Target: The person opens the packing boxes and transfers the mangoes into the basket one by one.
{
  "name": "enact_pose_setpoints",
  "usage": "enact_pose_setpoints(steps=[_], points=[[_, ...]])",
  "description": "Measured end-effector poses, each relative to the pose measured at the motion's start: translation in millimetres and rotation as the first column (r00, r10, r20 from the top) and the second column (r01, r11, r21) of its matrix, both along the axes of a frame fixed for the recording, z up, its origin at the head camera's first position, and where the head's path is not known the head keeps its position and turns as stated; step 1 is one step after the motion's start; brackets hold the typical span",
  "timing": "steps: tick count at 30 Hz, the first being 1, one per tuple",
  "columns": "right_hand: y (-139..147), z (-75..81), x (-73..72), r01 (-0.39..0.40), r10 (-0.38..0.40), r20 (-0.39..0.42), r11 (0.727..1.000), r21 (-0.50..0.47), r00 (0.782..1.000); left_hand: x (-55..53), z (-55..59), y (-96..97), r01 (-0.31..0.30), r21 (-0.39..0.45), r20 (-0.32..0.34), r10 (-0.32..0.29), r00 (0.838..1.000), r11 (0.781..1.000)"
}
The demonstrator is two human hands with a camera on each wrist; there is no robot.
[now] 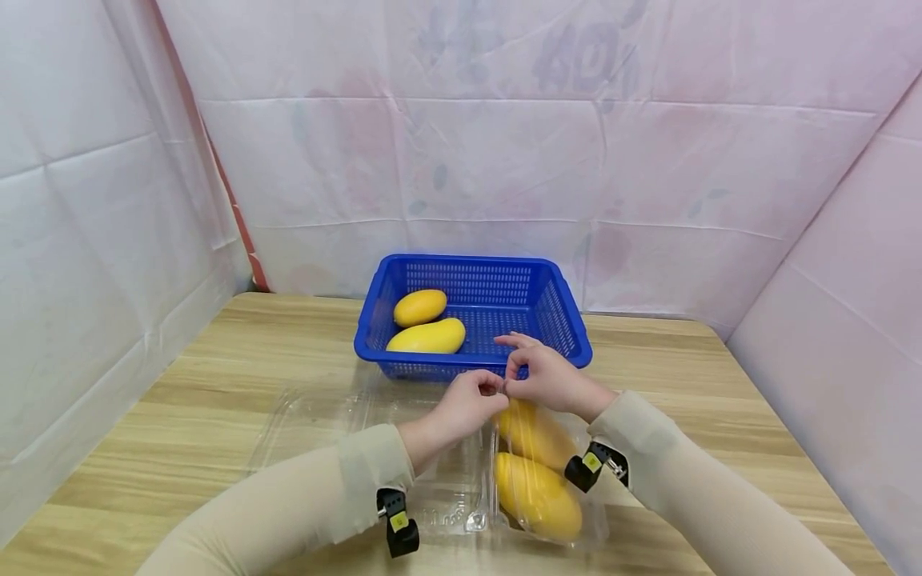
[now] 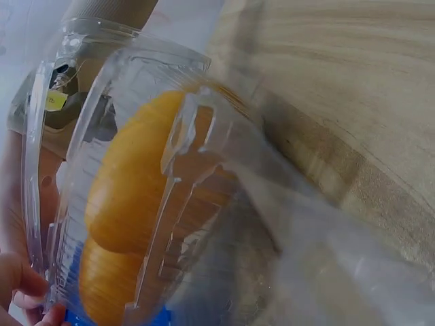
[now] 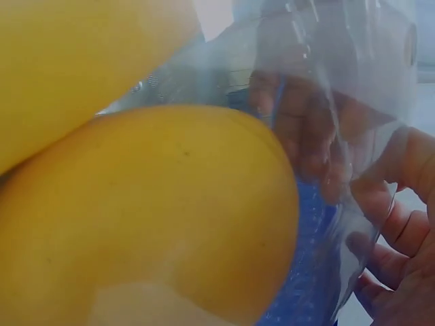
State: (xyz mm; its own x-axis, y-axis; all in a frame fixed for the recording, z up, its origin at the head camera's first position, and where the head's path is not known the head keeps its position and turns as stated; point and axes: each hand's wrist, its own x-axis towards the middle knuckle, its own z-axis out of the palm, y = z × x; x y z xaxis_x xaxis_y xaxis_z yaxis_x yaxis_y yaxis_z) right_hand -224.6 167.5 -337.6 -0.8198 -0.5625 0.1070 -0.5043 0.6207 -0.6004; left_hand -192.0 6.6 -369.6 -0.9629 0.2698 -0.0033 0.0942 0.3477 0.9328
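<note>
Two yellow mangoes, a nearer one (image 1: 539, 498) and a farther one (image 1: 542, 438), lie inside a clear plastic clamshell box (image 1: 596, 524). At the box's far edge my left hand (image 1: 464, 400) pinches the thin plastic between thumb and fingers. My right hand (image 1: 545, 374) pinches that same edge, thumb against index finger, the other fingers raised. Through the transparent wall in the right wrist view, a mango (image 3: 156, 210) fills much of the picture, with my right fingers (image 3: 408, 231) at the plastic's edge. The left wrist view catches my left fingers (image 2: 20, 282) beside the box's rim (image 2: 32, 156).
Behind the hands stands a blue plastic basket (image 1: 471, 358) holding two more mangoes, one (image 1: 420, 307) behind the other (image 1: 430, 337). More clear plastic packaging (image 1: 310, 412) lies left of the box, partly under my left forearm. White sheeting (image 1: 504, 160) encloses the wooden table (image 1: 194, 408) at the back and sides.
</note>
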Motion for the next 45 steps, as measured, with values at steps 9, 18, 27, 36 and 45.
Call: enact_pose_setpoints(steps=[9,18,27,36,45], points=[[1,1.7,0.2,0.000,0.000,-0.013,1.000,0.005,1.000,0.4,0.2,5.8,-0.027,0.018,0.022,0.027,0.999,0.999],[4,4.4,-2.6,-0.006,0.006,-0.013,1.000,0.019,1.000,1.9,-3.1,10.2,-0.031,0.057,0.011,0.031,0.999,0.998],[18,7.9,-8.8,0.007,-0.007,0.009,1.000,0.013,1.000,-0.1,-8.1,7.0,-0.052,0.033,0.040,0.051,0.998,0.998],[33,12.8,-9.7,0.063,-0.058,0.060,0.995,-0.072,0.996,-3.8,-1.1,-8.3,0.040,-0.077,0.038,-0.038,0.999,0.996],[48,26.2,-3.5,0.112,-0.099,0.109,0.987,-0.116,0.989,-11.1,5.1,-22.9,0.090,-0.241,-0.001,-0.093,0.996,0.966]])
